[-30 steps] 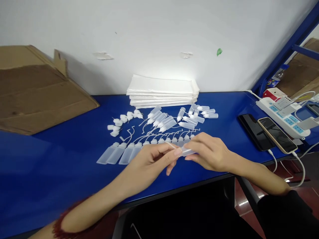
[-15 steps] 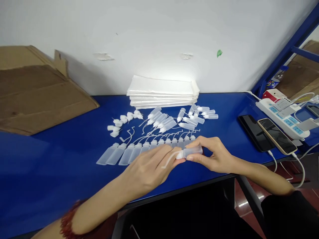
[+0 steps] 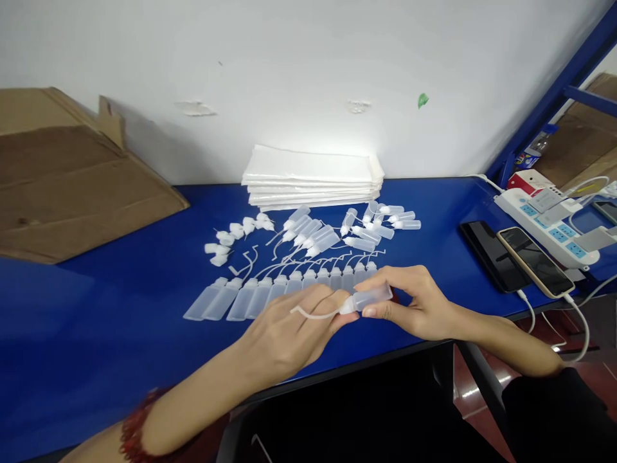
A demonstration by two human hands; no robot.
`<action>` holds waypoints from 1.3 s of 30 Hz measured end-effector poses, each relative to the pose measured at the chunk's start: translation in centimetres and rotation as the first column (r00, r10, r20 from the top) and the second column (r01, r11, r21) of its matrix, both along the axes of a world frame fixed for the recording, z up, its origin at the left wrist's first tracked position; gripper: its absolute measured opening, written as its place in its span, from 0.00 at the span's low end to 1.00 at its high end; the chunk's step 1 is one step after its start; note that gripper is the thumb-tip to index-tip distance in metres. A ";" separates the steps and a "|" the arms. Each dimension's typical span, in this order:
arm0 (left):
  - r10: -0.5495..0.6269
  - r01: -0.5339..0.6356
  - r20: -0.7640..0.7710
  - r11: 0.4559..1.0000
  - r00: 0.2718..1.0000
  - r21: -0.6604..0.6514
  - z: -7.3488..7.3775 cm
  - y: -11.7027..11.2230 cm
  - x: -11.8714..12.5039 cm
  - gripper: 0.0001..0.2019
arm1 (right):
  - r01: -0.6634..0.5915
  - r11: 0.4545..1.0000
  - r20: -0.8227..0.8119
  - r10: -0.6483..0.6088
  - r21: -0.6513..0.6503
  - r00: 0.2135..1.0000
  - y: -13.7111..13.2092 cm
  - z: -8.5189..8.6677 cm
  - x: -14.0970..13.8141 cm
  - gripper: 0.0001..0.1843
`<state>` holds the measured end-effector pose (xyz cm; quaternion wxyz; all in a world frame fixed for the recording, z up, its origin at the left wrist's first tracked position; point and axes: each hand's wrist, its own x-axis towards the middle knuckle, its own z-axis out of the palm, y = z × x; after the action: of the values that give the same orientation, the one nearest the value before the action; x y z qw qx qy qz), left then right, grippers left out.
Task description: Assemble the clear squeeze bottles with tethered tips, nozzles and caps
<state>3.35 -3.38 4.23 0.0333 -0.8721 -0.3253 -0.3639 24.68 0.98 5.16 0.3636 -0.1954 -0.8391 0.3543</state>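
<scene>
Between my two hands lies a small translucent squeeze bottle (image 3: 371, 297) with a white cap and a thin curved tube that runs out over the back of my left hand. My right hand (image 3: 417, 302) pinches the bottle's body with thumb and fingertips. At the cap end, my left hand (image 3: 294, 328) is closed on the bottle; its fingertips are partly hidden. Just beyond, a row of similar bottles (image 3: 243, 301) lies on the blue table, tubes pointing away, some covered by my left hand. Smaller capped bottles (image 3: 322, 240) lie in a loose group behind.
White caps (image 3: 224, 238) lie in a curve left of the bottles. A stack of white sheets or envelopes (image 3: 313, 168) rests against the wall. Folded cardboard (image 3: 81, 186) stands at left. On the right are two phones (image 3: 535, 260) and a power strip (image 3: 554, 225) with cables.
The held bottle has turned about its long axis, so its tube has swung up and left across my left hand. Both hands stay in nearly the same place.
</scene>
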 end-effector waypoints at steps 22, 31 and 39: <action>0.070 -0.065 -0.058 0.994 0.996 0.091 -0.1 0.0 1.0 0.06 | 0.103 0.929 0.009 -0.107 -0.357 0.994 -0.3 0.4 0.0 0.14; -0.051 0.179 0.191 0.642 0.980 -0.746 2.5 0.1 -0.1 0.21 | 0.078 0.920 -0.070 -0.055 0.384 0.996 -0.1 -1.3 -0.5 0.13; -0.028 0.031 0.019 0.980 0.999 -0.195 0.3 -0.1 0.2 0.18 | 0.055 0.998 0.029 -0.055 -0.014 0.998 -0.1 -0.5 -0.3 0.20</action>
<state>3.56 -3.48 4.57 -0.0605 -0.8729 -0.3467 -0.3379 24.42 0.88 4.66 0.3597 -0.2260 -0.8359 0.3475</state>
